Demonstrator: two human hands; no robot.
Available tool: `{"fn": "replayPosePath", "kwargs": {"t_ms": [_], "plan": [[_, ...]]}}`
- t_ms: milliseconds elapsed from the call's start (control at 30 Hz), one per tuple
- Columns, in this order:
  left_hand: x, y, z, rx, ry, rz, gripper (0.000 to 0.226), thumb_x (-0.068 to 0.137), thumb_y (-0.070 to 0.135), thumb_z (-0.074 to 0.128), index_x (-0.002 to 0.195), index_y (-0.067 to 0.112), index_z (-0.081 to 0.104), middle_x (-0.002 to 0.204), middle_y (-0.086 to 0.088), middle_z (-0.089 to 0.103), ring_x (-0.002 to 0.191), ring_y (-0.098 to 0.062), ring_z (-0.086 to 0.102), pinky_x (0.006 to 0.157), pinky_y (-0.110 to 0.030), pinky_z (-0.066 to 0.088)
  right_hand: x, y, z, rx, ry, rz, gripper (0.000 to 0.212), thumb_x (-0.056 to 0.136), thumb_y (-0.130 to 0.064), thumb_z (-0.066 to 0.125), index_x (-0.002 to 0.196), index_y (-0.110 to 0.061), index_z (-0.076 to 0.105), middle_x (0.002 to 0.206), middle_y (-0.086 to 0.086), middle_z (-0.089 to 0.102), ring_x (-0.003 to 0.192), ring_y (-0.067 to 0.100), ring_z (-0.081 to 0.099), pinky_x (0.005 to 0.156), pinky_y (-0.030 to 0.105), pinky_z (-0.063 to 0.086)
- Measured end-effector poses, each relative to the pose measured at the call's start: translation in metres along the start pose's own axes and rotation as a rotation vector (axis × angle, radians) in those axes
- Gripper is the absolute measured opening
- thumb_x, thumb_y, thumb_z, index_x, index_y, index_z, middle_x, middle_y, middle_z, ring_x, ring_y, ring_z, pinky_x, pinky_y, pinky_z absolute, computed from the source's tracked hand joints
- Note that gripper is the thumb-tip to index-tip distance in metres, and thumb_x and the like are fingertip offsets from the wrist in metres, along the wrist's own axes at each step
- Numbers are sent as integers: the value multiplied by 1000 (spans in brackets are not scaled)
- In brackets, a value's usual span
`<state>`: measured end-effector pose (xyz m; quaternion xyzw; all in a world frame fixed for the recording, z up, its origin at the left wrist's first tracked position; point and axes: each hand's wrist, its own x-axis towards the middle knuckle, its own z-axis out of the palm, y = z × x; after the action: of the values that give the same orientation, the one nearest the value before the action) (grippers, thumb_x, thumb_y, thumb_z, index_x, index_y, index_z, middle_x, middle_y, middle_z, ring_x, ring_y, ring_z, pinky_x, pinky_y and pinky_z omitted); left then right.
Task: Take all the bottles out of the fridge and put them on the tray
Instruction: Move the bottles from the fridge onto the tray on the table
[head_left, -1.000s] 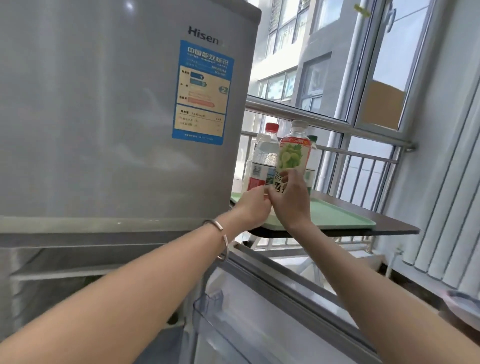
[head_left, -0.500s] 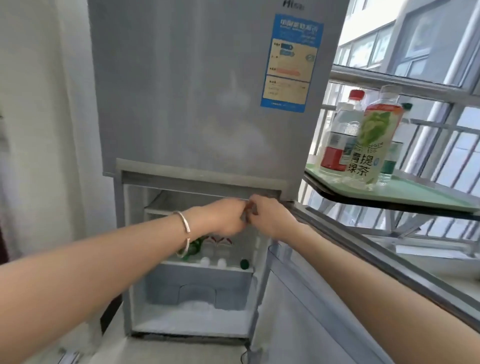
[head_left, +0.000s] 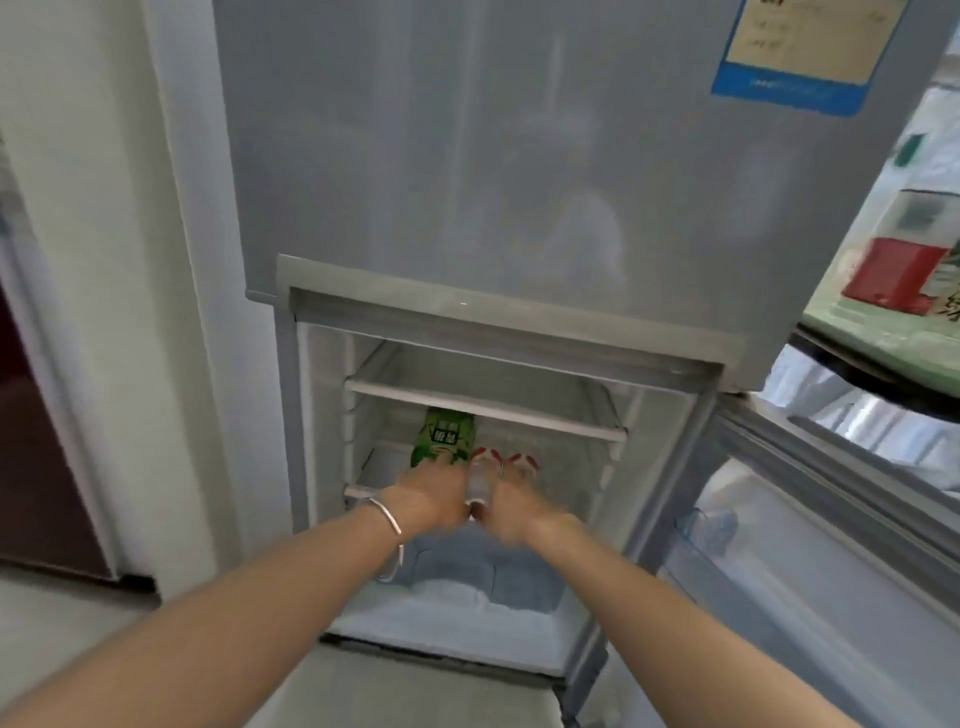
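Note:
The fridge's (head_left: 493, 156) lower compartment stands open. On its second shelf lie a green-labelled bottle (head_left: 444, 439) and two clear bottles with red labels (head_left: 522, 461), necks toward me. My left hand (head_left: 431, 496) rests at the near end of the green bottle. My right hand (head_left: 511, 512) is at the right red-labelled bottle. The middle clear bottle (head_left: 478, 486) lies between the two hands, touching both. Blur hides the fingers, so no grip shows. At the right edge the green tray (head_left: 883, 332) carries a red-labelled bottle (head_left: 893, 280).
The lower fridge door (head_left: 779, 545) hangs open to the right, with an empty clear door bin. A bare glass shelf (head_left: 483, 405) sits above the bottles. Frost covers the compartment floor (head_left: 457, 597). A white wall (head_left: 104, 260) runs on the left.
Both hands left the tea bottle standing on the tray, dropped past the fridge's upper door and reached into the lower compartment onto the bottles on the shelf. My view swung down and left.

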<state>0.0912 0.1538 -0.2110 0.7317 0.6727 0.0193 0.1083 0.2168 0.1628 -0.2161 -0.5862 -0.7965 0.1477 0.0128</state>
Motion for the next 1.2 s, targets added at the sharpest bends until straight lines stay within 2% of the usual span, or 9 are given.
{"fn": "replayPosePath", "kwargs": {"t_ms": [67, 200, 367, 533, 600, 733, 833, 1000, 1200], "plan": [[17, -12, 14, -53, -12, -70, 53, 87, 29, 56, 137, 15, 45, 142, -11, 44, 125, -31, 49, 101, -40, 45, 14, 6, 13, -19, -36, 23, 72, 97, -42, 47, 156, -30, 7, 164, 8, 9, 150, 37, 13, 120, 51, 17], [62, -34, 45, -244, -12, -243, 47, 88, 19, 48, 133, 6, 43, 132, -16, 52, 113, -32, 57, 95, -36, 49, 43, 14, 38, -92, -34, 12, 73, 99, -45, 40, 156, -32, -4, 165, 7, -9, 152, 33, -4, 121, 53, 1], [103, -34, 65, -551, -8, -353, 45, 95, 31, 51, 133, 7, 45, 130, -13, 58, 117, -29, 58, 94, -32, 47, 70, 21, 54, -150, -32, 7, 74, 99, -42, 41, 157, -31, -5, 165, 10, -11, 152, 33, -8, 119, 52, -4], [111, -37, 77, -849, 24, -492, 75, 83, 24, 70, 141, 0, 29, 133, -18, 53, 119, -34, 55, 84, -27, 52, 78, 23, 55, -146, -34, 7, 74, 100, -40, 42, 156, -32, -6, 165, 10, -11, 152, 32, -9, 120, 52, -4], [109, -38, 76, -813, -36, -517, 61, 93, 23, 58, 143, -1, 33, 134, -18, 52, 124, -34, 52, 79, -21, 49, 75, 22, 54, -135, -42, 12, 74, 100, -40, 42, 156, -32, -6, 165, 11, -12, 152, 32, -9, 120, 51, -5], [97, -34, 60, -643, -116, -449, 45, 99, 29, 45, 136, 2, 45, 137, -24, 52, 128, -35, 50, 106, -39, 41, 64, 21, 47, -112, -42, 4, 74, 100, -38, 42, 156, -31, -5, 165, 10, -12, 152, 32, -9, 120, 50, -5], [80, -37, 35, -607, -30, -425, 41, 100, 24, 44, 132, -2, 51, 134, -24, 54, 125, -36, 52, 96, -35, 44, 54, 21, 43, -100, -36, 6, 75, 99, -35, 44, 156, -31, -6, 165, 10, -12, 152, 32, -8, 121, 49, -5], [37, -43, -19, -265, 47, -330, 37, 98, 28, 39, 128, 15, 56, 132, -10, 59, 119, -30, 57, 95, -33, 45, 24, 12, 25, -16, -45, 7, 80, 97, -31, 48, 156, -31, -6, 165, 10, -12, 152, 32, -6, 121, 47, -3], [-34, -13, -80, -191, 167, -365, 45, 96, 39, 38, 129, 15, 56, 133, -13, 57, 119, -32, 56, 93, -35, 46, -27, -12, -10, 144, -71, -43, 91, 90, -35, 62, 157, -27, 1, 165, 10, 1, 151, 34, 9, 121, 49, 16]]}}
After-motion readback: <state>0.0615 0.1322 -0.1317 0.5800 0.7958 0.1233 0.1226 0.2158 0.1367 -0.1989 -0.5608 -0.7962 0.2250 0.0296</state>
